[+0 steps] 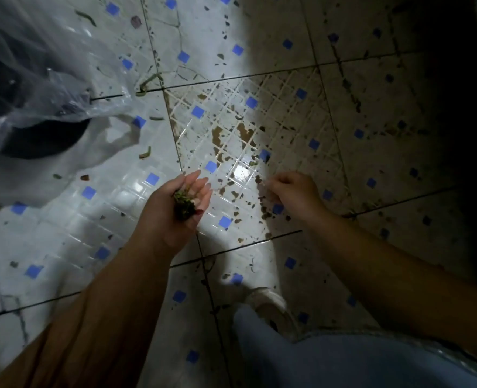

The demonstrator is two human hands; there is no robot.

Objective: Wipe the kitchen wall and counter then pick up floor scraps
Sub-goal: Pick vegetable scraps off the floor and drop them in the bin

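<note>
Clearly scrap picking is midway: the left hand cups a green-brown clump of vegetable scraps, right hand fingers pinch floor bits; many scraps remain on the white blue-dotted tiled floor.

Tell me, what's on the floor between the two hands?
Head view: between left hand and right hand lie brown scraps on glossy white tile, plus a blue square.

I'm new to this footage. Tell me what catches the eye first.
The left hand at centre cups a clump of green scraps. Right of it, the right hand reaches down to brown bits on the dirty tiled floor. A clear plastic bag lies upper left.
</note>
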